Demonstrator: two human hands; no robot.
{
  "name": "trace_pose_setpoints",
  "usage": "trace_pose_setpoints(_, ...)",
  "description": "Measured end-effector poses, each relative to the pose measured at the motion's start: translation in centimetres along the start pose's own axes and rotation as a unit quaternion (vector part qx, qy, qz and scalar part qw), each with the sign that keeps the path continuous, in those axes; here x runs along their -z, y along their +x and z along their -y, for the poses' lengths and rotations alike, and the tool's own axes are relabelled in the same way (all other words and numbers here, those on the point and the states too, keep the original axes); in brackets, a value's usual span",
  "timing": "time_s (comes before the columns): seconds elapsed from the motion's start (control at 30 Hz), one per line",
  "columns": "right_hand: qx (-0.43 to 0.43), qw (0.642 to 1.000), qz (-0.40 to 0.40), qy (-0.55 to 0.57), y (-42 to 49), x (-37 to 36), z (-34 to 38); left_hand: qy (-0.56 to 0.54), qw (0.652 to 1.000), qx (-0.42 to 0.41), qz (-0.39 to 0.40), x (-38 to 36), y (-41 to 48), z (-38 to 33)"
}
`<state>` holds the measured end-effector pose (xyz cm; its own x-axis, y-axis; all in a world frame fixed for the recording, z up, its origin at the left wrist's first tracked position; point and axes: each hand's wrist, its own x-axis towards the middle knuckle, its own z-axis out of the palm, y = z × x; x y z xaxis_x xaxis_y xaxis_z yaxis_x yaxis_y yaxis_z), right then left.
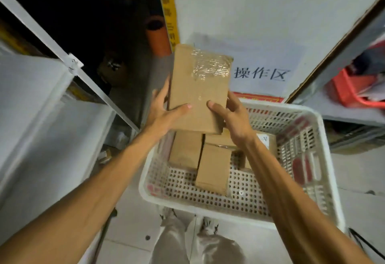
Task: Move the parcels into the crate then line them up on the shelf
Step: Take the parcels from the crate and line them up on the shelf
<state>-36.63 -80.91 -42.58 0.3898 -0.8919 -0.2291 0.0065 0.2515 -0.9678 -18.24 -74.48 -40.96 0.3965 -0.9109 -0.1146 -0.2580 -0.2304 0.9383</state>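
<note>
A flat brown cardboard parcel [199,84] with clear tape near its top is held up above the far left corner of the white perforated crate [325,172]. My left hand [164,109] grips its left edge, thumb across the face. My right hand [231,113] grips its lower right edge, thumb on the front. Several more brown parcels [212,168] lie inside the crate, one with a white label [263,139]. The white shelf [37,101] stands to the left.
A shelf post with a bracket [73,62] slants past the left of the held parcel. An orange tube [157,36] stands in the dark gap behind. A red basket [352,90] sits on the right-hand shelf. My legs and shoes [187,220] are below the crate.
</note>
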Motion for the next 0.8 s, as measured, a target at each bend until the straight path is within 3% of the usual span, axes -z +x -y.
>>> trace_pose_setpoints(0.07,0.043,0.999,0.003,0.008,0.0,-0.9,3.4,-0.001,0.999,-0.044,-0.005,2.0,0.4,-3.1)
trace_pose_setpoints(0.23,0.139,0.989,0.039,0.016,0.4,-4.0,11.1,-0.162,0.982,-0.099,-0.015,8.9,0.3,-9.8)
trace_pose_setpoints(0.5,0.258,0.962,0.088,0.011,-0.9,-12.2,18.7,-0.166,0.971,-0.171,-0.019,18.9,-4.0,-15.1)
trace_pose_setpoints(0.67,0.277,0.943,0.176,-0.062,-3.0,-19.3,20.6,-0.135,0.960,-0.214,-0.120,23.8,-7.7,-15.3)
trace_pose_setpoints(0.8,0.229,0.942,0.209,-0.125,-5.8,-26.8,20.7,-0.103,0.949,-0.229,-0.190,27.6,-11.0,-14.4)
